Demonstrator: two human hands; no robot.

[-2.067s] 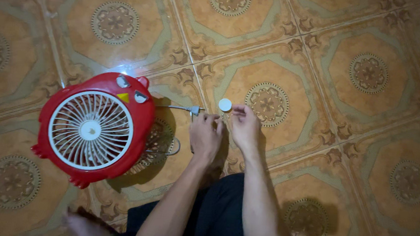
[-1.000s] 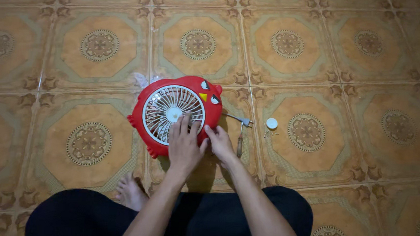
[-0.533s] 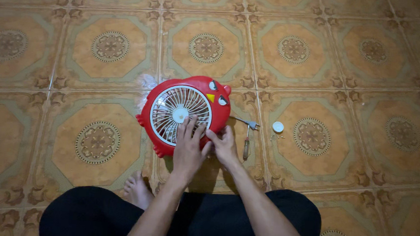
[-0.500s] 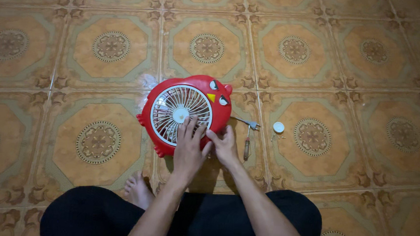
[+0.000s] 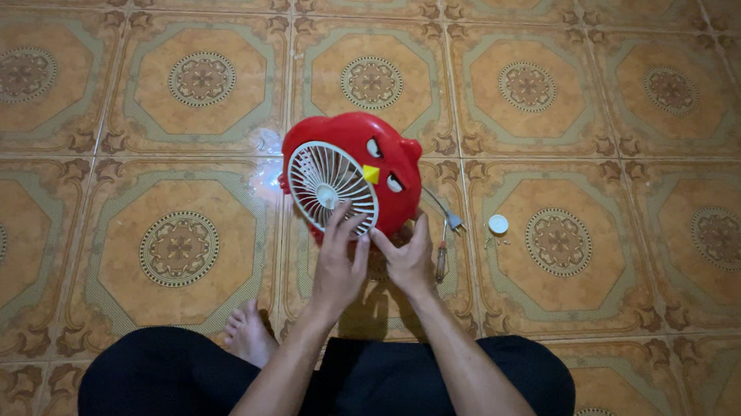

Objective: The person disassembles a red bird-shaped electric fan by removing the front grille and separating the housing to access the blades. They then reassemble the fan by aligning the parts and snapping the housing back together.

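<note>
Red fan (image 5: 351, 174) held at its lower edge by left hand (image 5: 338, 266) and right hand (image 5: 408, 258).

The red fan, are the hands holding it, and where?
Yes. Both the left hand and right hand grip the red fan at its lower edge, fingers on the white grille.

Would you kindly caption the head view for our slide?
Seated on a patterned tile floor, both hands hold a red bird-shaped fan; screwdriver nearby.
</note>
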